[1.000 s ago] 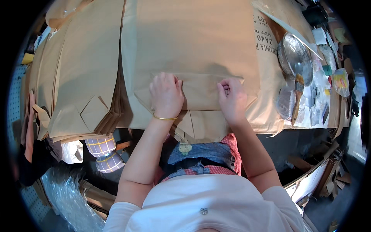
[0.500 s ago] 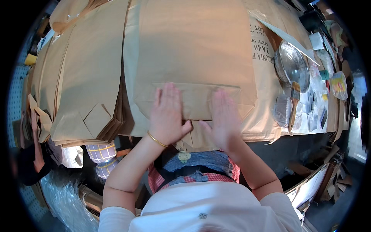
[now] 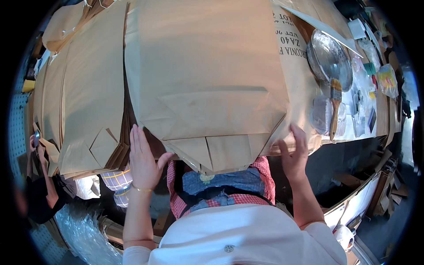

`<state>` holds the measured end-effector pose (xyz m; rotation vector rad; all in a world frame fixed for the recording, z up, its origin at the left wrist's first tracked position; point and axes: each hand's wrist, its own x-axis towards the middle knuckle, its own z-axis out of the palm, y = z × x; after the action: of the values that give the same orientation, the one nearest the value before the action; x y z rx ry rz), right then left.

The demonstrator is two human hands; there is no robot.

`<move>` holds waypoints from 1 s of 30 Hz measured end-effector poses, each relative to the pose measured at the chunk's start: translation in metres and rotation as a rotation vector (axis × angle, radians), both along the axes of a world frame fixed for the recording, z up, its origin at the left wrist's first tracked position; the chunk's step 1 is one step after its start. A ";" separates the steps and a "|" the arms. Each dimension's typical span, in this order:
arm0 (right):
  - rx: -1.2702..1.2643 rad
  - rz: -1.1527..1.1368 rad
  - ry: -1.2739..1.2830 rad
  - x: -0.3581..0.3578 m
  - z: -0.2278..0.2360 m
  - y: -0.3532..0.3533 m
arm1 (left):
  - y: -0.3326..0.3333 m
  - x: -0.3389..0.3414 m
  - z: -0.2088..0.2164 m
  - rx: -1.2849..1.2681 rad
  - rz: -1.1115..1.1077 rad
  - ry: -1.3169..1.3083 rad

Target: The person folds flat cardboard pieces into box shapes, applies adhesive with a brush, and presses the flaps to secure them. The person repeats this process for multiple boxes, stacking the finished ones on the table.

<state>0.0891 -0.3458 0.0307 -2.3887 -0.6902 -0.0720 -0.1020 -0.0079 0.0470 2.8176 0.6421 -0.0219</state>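
A large brown paper bag (image 3: 207, 62) lies flat before me, its folded bottom end toward my body. A long flap is folded over that end, and the near edge overhangs the table. My left hand (image 3: 145, 157) is off the paper, just left of the folded end, fingers stretched and thumb apart. On the other side, my right hand (image 3: 295, 152) hovers beside the bag's right corner with its fingers spread and slightly bent. Neither hand holds anything.
A stack of folded paper bags (image 3: 95, 97) lies to the left. At the right are a metal bowl (image 3: 329, 59), a wooden-handled brush (image 3: 335, 108) and a printed paper sack (image 3: 289, 42) underneath. Another person's arm (image 3: 48, 185) shows at far left.
Both hands have lifted from the folded flap and moved apart, one to each side of the bag. The near part of the fold is now uncovered. The view has shifted slightly.
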 end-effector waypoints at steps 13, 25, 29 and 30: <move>-0.074 0.490 -0.074 0.001 0.011 0.133 | -0.054 0.095 0.012 -0.020 -0.430 -0.097; 0.076 0.124 -0.008 0.027 0.027 0.033 | -0.081 0.125 0.001 0.237 -0.571 -0.187; 0.164 0.396 -0.089 0.017 0.051 0.078 | -0.069 0.142 0.024 0.292 -0.505 0.089; 0.125 0.457 -0.144 0.015 0.059 0.085 | -0.058 0.135 0.036 0.310 -0.505 0.168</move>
<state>0.1045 -0.2603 0.0897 -2.0681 -1.2447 -0.0901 0.0334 -0.0656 0.0829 3.2251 -0.0603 -0.2741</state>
